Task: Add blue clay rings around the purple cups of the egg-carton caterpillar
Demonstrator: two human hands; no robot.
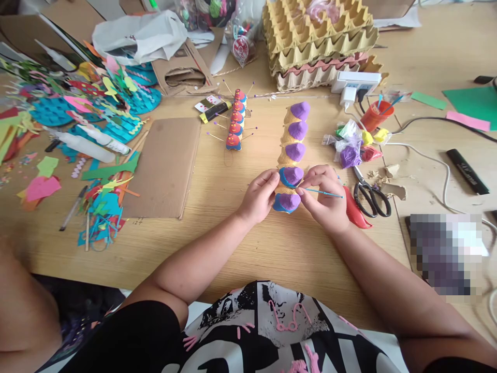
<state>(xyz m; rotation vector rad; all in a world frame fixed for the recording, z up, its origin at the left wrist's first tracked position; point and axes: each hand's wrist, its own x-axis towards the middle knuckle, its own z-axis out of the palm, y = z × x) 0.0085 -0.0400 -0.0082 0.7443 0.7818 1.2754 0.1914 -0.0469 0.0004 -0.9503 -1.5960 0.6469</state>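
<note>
A strip of egg-carton cups (292,153) stands lengthwise before me, its bumps topped with purple clay and the nearest two also edged in blue. My left hand (259,196) pinches the strip's left side near the second bump from me. On the right, my right hand (325,197) holds a thin blue stick (330,194) between thumb and fingers, its tip hidden by the fingers at the same bump. Further back on the left is a finished-looking red and blue caterpillar figure (236,122) with pins sticking out on both sides.
Scissors (370,194), a red object (356,210) and bagged clay (351,150) lie right of my hand. Cardboard (166,166) and coloured paper scraps (106,204) lie left. Egg trays (318,41) and a power strip (356,80) are behind. Another person's arm (27,305) shows lower left.
</note>
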